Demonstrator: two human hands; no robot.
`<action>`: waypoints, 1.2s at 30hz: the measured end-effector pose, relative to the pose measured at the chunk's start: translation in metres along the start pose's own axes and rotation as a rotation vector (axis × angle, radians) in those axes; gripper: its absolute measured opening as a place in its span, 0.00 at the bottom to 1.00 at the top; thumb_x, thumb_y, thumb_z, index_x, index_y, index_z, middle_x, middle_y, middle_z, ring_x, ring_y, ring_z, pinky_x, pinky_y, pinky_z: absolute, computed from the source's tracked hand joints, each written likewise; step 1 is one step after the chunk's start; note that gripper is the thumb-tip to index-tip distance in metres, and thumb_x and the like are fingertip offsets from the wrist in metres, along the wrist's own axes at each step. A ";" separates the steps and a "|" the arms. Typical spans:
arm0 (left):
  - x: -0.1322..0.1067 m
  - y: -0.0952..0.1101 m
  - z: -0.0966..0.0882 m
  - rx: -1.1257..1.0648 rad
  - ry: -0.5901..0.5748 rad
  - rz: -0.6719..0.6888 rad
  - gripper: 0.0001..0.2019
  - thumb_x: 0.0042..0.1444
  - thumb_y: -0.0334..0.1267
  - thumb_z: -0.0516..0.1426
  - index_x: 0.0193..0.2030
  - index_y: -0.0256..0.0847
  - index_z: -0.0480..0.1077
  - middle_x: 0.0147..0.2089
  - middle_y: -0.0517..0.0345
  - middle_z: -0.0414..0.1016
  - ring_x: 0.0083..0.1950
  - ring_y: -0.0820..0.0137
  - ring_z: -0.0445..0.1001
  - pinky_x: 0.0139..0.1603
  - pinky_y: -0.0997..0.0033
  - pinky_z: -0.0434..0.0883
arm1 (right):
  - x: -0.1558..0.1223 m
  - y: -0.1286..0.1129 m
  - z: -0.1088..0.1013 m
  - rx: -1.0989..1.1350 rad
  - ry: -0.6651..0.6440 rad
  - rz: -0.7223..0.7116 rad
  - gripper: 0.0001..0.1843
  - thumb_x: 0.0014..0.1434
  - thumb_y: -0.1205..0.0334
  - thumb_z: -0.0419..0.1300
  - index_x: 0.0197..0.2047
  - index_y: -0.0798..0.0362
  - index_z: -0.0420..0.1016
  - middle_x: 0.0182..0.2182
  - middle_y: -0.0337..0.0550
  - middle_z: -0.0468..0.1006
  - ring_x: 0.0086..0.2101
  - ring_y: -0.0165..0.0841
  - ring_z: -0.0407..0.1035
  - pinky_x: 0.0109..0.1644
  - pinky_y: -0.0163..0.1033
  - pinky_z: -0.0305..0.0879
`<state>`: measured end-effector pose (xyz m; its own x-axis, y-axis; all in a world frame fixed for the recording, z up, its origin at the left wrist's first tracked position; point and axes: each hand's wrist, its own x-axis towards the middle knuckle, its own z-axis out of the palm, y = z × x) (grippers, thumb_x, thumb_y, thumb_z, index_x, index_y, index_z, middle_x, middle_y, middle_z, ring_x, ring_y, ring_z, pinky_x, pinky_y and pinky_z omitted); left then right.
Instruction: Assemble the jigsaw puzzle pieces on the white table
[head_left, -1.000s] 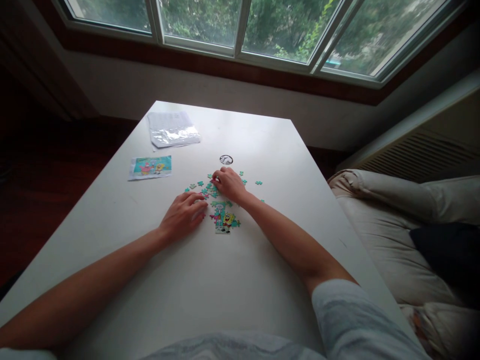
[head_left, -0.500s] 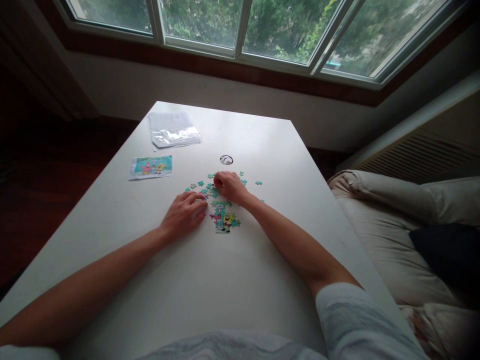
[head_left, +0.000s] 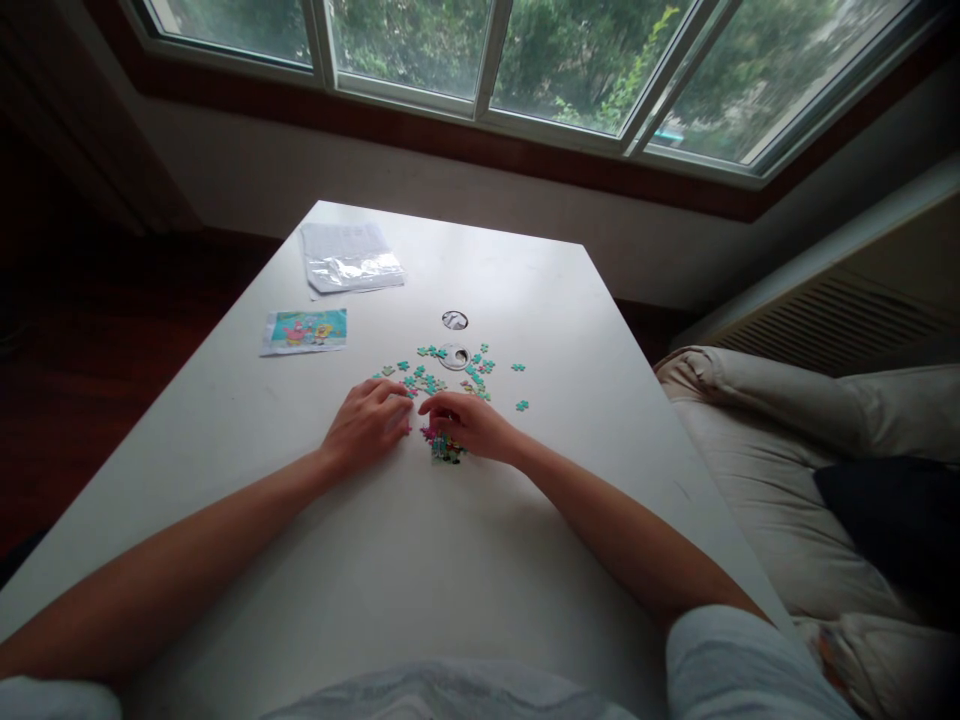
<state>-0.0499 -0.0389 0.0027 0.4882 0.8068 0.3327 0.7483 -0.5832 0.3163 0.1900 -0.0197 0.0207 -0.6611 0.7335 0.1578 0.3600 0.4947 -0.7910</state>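
My left hand [head_left: 367, 425] lies on the white table with its fingers loosely bent and apart from the thumb. Pink bits of jigsaw puzzle show at its fingertips. Over the joined part of the puzzle [head_left: 447, 455] is my right hand [head_left: 469, 422], fingers curled inward and closed. What they pinch, if anything, is hidden. The hand covers the upper part of the joined section; only its lower edge shows. Several loose puzzle pieces [head_left: 425, 382], mostly teal, lie just beyond both hands, with more teal pieces [head_left: 480, 372] to the right.
A printed cartoon picture [head_left: 307, 330] lies on the table's left side. Behind it is a clear plastic bag [head_left: 354, 262] with paper. Two round fittings, one farther [head_left: 454, 320] and one nearer [head_left: 450, 358], sit in the tabletop. A sofa [head_left: 750, 450] stands at the right.
My right hand has moved from the loose pieces back toward me, onto the joined section, uncovering the nearer round fitting. The left hand stays almost in place.
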 end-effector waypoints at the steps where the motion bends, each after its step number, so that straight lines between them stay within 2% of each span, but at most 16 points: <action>1: 0.000 0.000 0.000 0.000 -0.001 -0.001 0.10 0.62 0.37 0.57 0.49 0.47 0.76 0.56 0.54 0.75 0.60 0.57 0.68 0.62 0.51 0.66 | 0.000 -0.001 0.001 0.012 -0.004 0.013 0.14 0.63 0.70 0.57 0.50 0.51 0.76 0.32 0.36 0.76 0.31 0.27 0.66 0.40 0.32 0.62; 8: 0.001 0.002 -0.001 0.015 0.006 -0.002 0.09 0.63 0.38 0.56 0.47 0.47 0.76 0.56 0.54 0.75 0.60 0.58 0.68 0.61 0.53 0.67 | 0.000 -0.004 0.006 -0.033 -0.044 0.014 0.14 0.63 0.70 0.56 0.50 0.50 0.76 0.31 0.36 0.76 0.32 0.28 0.68 0.42 0.33 0.63; 12: 0.001 0.000 0.001 0.020 0.009 0.008 0.09 0.63 0.38 0.56 0.47 0.47 0.76 0.56 0.54 0.75 0.59 0.58 0.68 0.61 0.52 0.67 | 0.001 -0.002 0.005 -0.083 -0.011 -0.039 0.15 0.64 0.71 0.55 0.50 0.50 0.76 0.36 0.39 0.79 0.37 0.30 0.71 0.45 0.34 0.65; 15: 0.000 -0.001 0.002 0.023 0.006 0.012 0.10 0.62 0.37 0.56 0.49 0.47 0.75 0.56 0.53 0.75 0.60 0.57 0.68 0.61 0.50 0.67 | 0.001 0.000 -0.001 -0.114 0.067 -0.064 0.15 0.66 0.72 0.52 0.49 0.50 0.76 0.40 0.42 0.79 0.39 0.31 0.71 0.47 0.35 0.65; 18: -0.001 0.002 0.001 0.005 0.001 0.027 0.11 0.62 0.37 0.57 0.50 0.47 0.75 0.57 0.53 0.74 0.61 0.56 0.67 0.62 0.49 0.66 | -0.001 0.000 -0.011 -0.146 0.136 -0.035 0.14 0.66 0.71 0.53 0.48 0.50 0.77 0.40 0.43 0.78 0.38 0.31 0.70 0.44 0.35 0.65; 22: -0.002 0.010 -0.001 -0.054 -0.047 0.140 0.13 0.62 0.36 0.56 0.52 0.48 0.74 0.60 0.54 0.72 0.62 0.59 0.67 0.64 0.51 0.65 | -0.012 0.000 -0.019 -0.193 0.090 -0.042 0.10 0.65 0.69 0.57 0.44 0.51 0.78 0.37 0.42 0.77 0.37 0.31 0.69 0.44 0.36 0.65; 26: -0.002 0.015 -0.001 -0.097 -0.118 0.238 0.14 0.63 0.36 0.56 0.54 0.50 0.73 0.61 0.55 0.71 0.63 0.60 0.67 0.64 0.53 0.65 | -0.026 0.004 -0.015 -0.221 0.058 -0.045 0.07 0.64 0.68 0.59 0.43 0.51 0.78 0.36 0.43 0.75 0.37 0.32 0.69 0.44 0.36 0.65; 30: -0.001 0.015 0.001 -0.103 -0.124 0.237 0.12 0.64 0.36 0.56 0.53 0.50 0.73 0.61 0.55 0.72 0.63 0.60 0.66 0.65 0.53 0.65 | -0.036 0.011 -0.010 -0.217 0.072 -0.034 0.07 0.64 0.68 0.60 0.43 0.51 0.78 0.35 0.42 0.73 0.35 0.31 0.68 0.41 0.35 0.64; 36: -0.002 0.019 0.003 -0.062 -0.111 0.202 0.09 0.65 0.38 0.56 0.50 0.47 0.73 0.60 0.54 0.72 0.61 0.60 0.68 0.65 0.53 0.65 | -0.039 0.012 -0.006 -0.232 0.126 -0.049 0.06 0.65 0.67 0.59 0.42 0.51 0.78 0.36 0.43 0.74 0.37 0.33 0.68 0.42 0.36 0.64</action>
<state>-0.0349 -0.0516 0.0056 0.6743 0.6767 0.2956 0.6033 -0.7357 0.3079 0.2241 -0.0400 0.0081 -0.5992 0.7512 0.2767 0.4804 0.6139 -0.6263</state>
